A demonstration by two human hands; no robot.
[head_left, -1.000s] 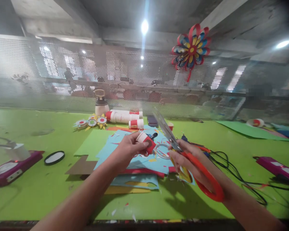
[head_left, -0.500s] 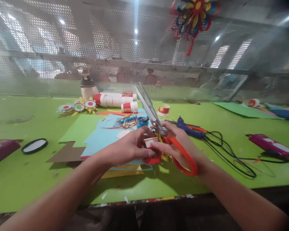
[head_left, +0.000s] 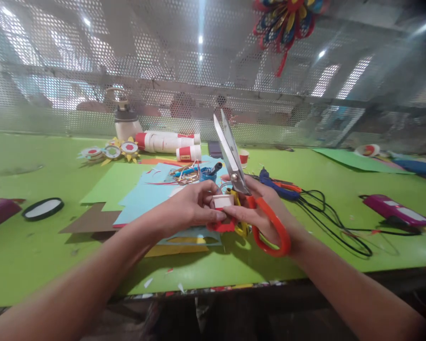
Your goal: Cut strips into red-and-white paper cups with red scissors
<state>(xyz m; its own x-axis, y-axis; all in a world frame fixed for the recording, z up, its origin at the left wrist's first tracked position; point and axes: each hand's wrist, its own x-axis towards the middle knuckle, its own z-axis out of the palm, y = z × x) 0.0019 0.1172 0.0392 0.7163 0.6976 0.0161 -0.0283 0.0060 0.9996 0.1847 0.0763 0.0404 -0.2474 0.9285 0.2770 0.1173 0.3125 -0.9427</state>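
Observation:
My left hand (head_left: 184,208) is closed on a small red-and-white piece of paper cup (head_left: 221,202), pinching its left side. Against the right side of that piece press the thumb and fingers of my right hand (head_left: 270,215). Hooked in the right hand is also a pair of scissors (head_left: 230,154) with orange-red handles. Their blades point up and away, slightly apart, and cut nothing. Just behind the hands stand a blue pot (head_left: 208,175) holding a dark marker and a yellow-handled tool (head_left: 242,229), partly hidden by my fingers.
Coloured paper sheets (head_left: 131,192) lie left of centre. Paper cups (head_left: 188,153) and flower-like cup pieces (head_left: 128,148) sit behind. On the right are a blue glue gun (head_left: 273,185), black cables (head_left: 326,222) and a purple box (head_left: 397,210). A perforated metal screen (head_left: 156,61) rises behind.
Both hands still hold the cup piece, which now shows more of its white inside. The scissors have swung more upright. The whole view has shifted slightly.

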